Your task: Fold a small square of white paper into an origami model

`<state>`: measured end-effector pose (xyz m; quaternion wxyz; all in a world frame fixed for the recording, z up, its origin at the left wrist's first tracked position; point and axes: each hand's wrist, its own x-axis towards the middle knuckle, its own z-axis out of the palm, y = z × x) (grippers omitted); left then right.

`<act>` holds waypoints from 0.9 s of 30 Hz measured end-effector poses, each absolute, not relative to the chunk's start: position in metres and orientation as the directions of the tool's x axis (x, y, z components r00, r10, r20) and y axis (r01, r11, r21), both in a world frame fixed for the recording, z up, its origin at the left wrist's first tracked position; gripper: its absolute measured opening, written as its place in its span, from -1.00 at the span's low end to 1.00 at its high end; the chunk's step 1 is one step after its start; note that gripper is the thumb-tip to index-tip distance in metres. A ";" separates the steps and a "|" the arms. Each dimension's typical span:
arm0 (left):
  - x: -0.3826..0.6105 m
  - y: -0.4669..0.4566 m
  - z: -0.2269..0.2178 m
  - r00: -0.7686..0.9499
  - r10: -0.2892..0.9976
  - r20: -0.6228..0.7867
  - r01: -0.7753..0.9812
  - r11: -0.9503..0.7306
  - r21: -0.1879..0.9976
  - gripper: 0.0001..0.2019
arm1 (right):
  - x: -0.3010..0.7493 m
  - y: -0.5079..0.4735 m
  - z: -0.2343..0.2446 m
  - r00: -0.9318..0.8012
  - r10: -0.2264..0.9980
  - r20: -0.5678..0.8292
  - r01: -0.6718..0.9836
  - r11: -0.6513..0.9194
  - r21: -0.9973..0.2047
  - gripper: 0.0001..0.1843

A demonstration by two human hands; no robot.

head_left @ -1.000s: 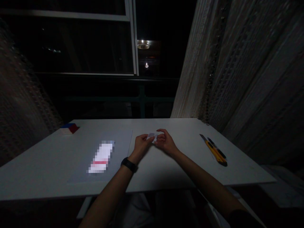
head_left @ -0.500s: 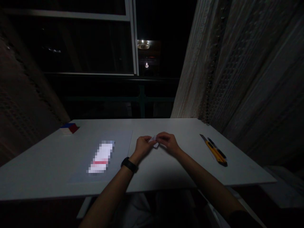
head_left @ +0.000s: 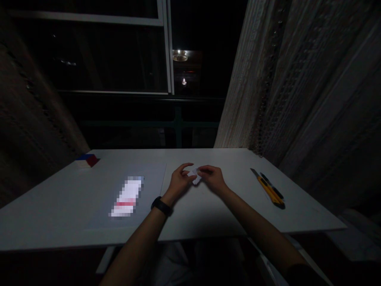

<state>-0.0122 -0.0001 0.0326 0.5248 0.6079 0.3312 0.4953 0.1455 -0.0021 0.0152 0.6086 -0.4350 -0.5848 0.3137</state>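
Over the middle of a white table (head_left: 208, 214), both my hands meet on a small white folded piece of paper (head_left: 195, 176). My left hand (head_left: 177, 182), with a dark watch on its wrist, pinches the paper's left side, index finger raised above it. My right hand (head_left: 213, 178) is closed on the paper's right side with its fingertips. The paper sits just above the tabletop, and the fingers hide much of it.
A yellow utility knife (head_left: 267, 189) and a black pen (head_left: 272, 186) lie side by side at the right. A white card with a red stripe (head_left: 127, 196) lies on a large sheet at the left. A red-and-blue block (head_left: 86, 160) sits far left. Curtains hang on both sides.
Both hands have stayed together on the paper, shifting it a little lower. My left index finger has lifted off and now arches over the paper.
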 end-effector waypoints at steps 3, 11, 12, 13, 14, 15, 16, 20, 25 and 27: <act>-0.012 0.000 0.032 0.307 0.921 0.239 -0.183 -0.190 0.965 -0.47 | 0.147 -0.001 0.014 0.104 0.895 0.434 0.100 0.425 -0.900 -0.78; -0.013 0.004 0.028 0.249 0.944 0.216 -0.144 -0.185 0.972 -0.52 | 0.146 -0.001 0.011 0.026 0.899 0.438 0.077 0.435 -0.897 -0.71; -0.013 0.005 0.027 0.251 0.944 0.212 -0.137 -0.183 0.974 -0.52 | 0.146 -0.001 0.011 0.034 0.895 0.444 0.096 0.439 -0.893 -0.75; -0.012 0.006 0.027 0.254 0.943 0.215 -0.135 -0.185 0.973 -0.50 | 0.146 -0.001 0.011 0.045 0.891 0.451 0.115 0.444 -0.889 -0.79; -0.012 0.007 0.026 0.252 0.941 0.226 -0.134 -0.198 0.971 -0.48 | 0.146 -0.001 0.011 0.059 0.886 0.459 0.134 0.449 -0.883 -0.81; -0.012 0.008 0.025 0.241 0.938 0.248 -0.129 -0.223 0.966 -0.46 | 0.146 -0.002 0.012 0.076 0.881 0.467 0.151 0.453 -0.879 -0.83; -0.012 0.010 0.024 0.216 0.935 0.282 -0.113 -0.263 0.958 -0.45 | 0.146 -0.002 0.013 0.096 0.875 0.474 0.164 0.456 -0.875 -0.84; -0.016 0.012 0.022 0.049 0.897 0.439 0.138 -0.441 0.887 -0.56 | 0.145 -0.002 0.014 0.194 0.863 0.466 0.188 0.434 -0.881 -0.76; -0.021 0.008 0.025 0.030 0.895 0.445 0.228 -0.440 0.869 -0.67 | 0.147 0.001 0.011 0.219 0.860 0.461 0.228 0.414 -0.881 -0.71; -0.020 0.006 0.027 0.157 0.931 0.329 0.068 -0.343 0.937 -0.61 | 0.148 0.001 0.010 0.214 0.862 0.460 0.250 0.407 -0.878 -0.79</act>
